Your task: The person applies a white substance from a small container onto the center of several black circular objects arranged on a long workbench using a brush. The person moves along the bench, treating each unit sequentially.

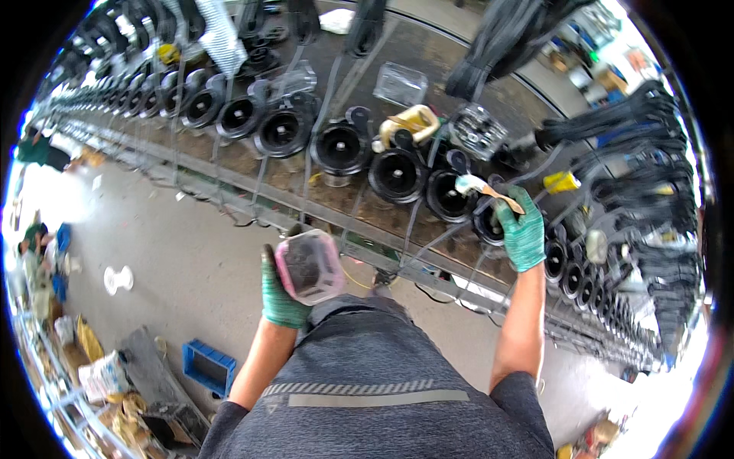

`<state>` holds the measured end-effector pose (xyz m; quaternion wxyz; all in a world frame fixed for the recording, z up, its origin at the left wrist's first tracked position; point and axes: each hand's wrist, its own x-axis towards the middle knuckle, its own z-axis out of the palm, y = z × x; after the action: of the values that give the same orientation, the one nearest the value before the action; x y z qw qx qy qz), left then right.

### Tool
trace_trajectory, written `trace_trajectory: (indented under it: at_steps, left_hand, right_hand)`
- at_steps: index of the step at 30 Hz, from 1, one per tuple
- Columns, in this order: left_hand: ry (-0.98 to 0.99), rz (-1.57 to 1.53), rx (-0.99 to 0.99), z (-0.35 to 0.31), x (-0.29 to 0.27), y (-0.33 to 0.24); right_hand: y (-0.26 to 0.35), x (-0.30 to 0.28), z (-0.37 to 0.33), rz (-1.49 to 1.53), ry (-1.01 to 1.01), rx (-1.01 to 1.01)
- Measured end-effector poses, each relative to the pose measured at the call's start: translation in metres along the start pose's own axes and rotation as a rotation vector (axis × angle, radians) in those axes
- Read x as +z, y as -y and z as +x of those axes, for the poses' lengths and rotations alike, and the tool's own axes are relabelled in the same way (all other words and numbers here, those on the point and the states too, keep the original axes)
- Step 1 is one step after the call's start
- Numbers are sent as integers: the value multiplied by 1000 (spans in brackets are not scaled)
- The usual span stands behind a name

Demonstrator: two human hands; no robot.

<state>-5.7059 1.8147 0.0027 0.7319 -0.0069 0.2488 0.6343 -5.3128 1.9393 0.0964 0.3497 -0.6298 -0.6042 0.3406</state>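
My left hand (283,304), in a green glove with dark fingertips, is closed around a see-through plastic tub (312,266) with a pinkish rim, held in front of my waist. Dark matter shows through the tub, but I cannot make out what it is. In the same kind of glove, my right hand (524,236) pinches a small brush (495,193) by its wooden handle. Its pale, whitish-blue head points left, over a round black motor housing (449,196). Another black housing (487,223) sits just under my right fingers, partly hidden by them.
A long row of similar black housings (340,147) with grey cables lines the bench (352,218). Behind them are a cream container (417,122), a clear tray of metal parts (478,131) and hanging black cable bundles (489,50). A blue crate (208,367) and white spool (118,280) lie on the floor.
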Motion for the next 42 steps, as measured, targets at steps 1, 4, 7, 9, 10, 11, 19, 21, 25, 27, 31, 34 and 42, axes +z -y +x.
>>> trace_trajectory:
  at_steps: [1, 4, 7, 9, 10, 11, 19, 21, 25, 27, 31, 34, 42]
  left_hand:
    - [1, -5, -29, 3, 0, -2]
    - [12, 31, -116, 16, 1, -15]
    - [48, 53, -171, 33, -1, -31]
    - [120, 38, -263, 48, -8, -41]
    - [147, 38, -315, 52, -11, -46]
    - [78, 55, -279, 51, -1, -48]
    - [159, 178, -367, 62, -6, -99]
    - [208, 150, -313, 65, -12, -104]
    - [180, 98, -265, 61, -10, -115]
    - [155, 97, -252, 60, -10, -119]
    - [162, 70, -242, 59, -18, -123]
    - [169, 39, -279, 59, -25, -122]
    - [144, -40, -356, 53, -10, -122]
  right_hand:
    - [10, -1, -14, 72, -60, -8]
    - [51, 12, -46, 145, -205, -56]
    - [106, 43, -71, 129, -289, -104]
    - [116, 61, -85, 64, -289, -182]
    - [136, 74, -97, 124, -269, -161]
    - [152, 87, -104, 146, -221, -185]
    - [204, 167, -108, -167, 105, -378]
    - [211, 180, -107, -198, 148, -387]
    - [211, 203, -100, -247, 174, -518]
    - [212, 208, -98, -295, 215, -536]
    - [217, 209, -97, -293, 285, -508]
    - [218, 209, -96, -267, 302, -496]
    - [215, 190, -98, -143, 168, -427]
